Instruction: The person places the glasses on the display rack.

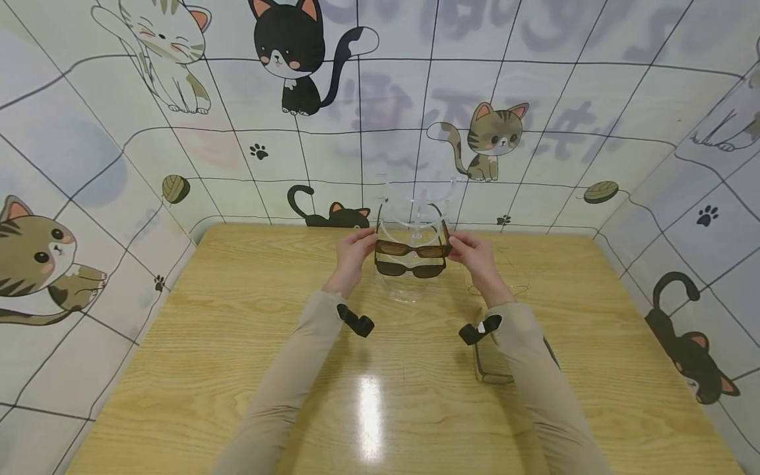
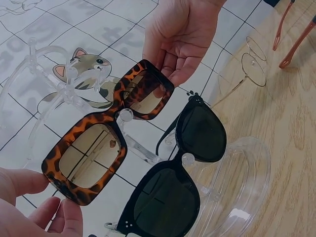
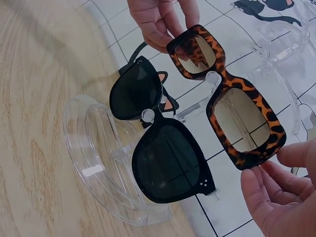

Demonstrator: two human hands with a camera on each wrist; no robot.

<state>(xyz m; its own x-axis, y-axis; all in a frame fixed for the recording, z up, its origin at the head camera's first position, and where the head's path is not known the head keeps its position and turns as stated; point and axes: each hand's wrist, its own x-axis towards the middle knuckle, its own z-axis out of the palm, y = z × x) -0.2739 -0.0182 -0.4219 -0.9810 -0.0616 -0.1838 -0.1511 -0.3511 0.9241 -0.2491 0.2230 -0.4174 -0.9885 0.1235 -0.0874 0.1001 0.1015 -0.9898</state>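
Tortoiseshell sunglasses (image 2: 118, 116) with brown-tinted lenses sit at the upper tier of a clear acrylic glasses stand (image 3: 91, 170), their bridge at a round clear peg. My left hand (image 1: 351, 256) pinches one outer end of the frame between thumb and fingers. At the opposite end my right hand (image 1: 477, 258) holds the frame the same way. Just below, black sunglasses (image 3: 170, 160) with dark lenses rest on the stand's lower peg, and neither hand touches them. The stand's curved base is on the wooden table, its upper arms rising behind the tortoiseshell pair.
Thin wire-rimmed glasses (image 2: 254, 69) lie on the table (image 1: 237, 330) to the right of the stand. Another pair of glasses (image 1: 495, 379) lies nearer, partly hidden under the right forearm. A cat-patterned backdrop (image 1: 392, 99) encloses the table's back and sides.
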